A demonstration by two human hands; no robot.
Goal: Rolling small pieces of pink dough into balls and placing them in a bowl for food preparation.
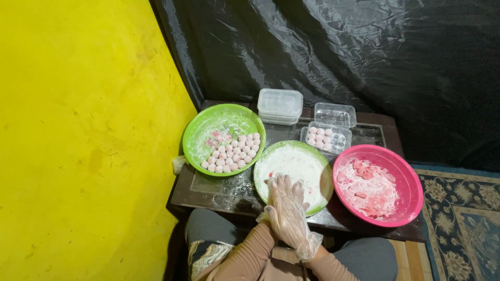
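**Gloved hands pressed together over a floured bowl, with risks and containers noted**

I look down on a small dark desk (208,195) set between a yellow wall on the left and black plastic sheeting behind. My left hand (278,200) and right hand (294,221), both in thin clear plastic gloves, are pressed palm to palm over the near edge of the middle green bowl (323,174), which is coated in white flour. The fingers (284,184) lie flat and close together. I cannot tell whether a piece of dough is caught between the palms.

To my judgement, the pink bowl (411,200) on the right, holding floured pink dough pieces (364,174), overhangs the near edge of the desk and could tip if an elbow nudges it. The loose gloves could slip or drag flour off the desk.

On the left, a second green bowl (192,138) holds rows of small pink dough balls (234,153).

Packages: at the far side sits a stack of clear rectangular plastic containers (280,104) with lids. Right of it is an empty clear tray (335,113), and just nearer, another clear tray (341,141) holding a few pink balls. I see no labels or signs.
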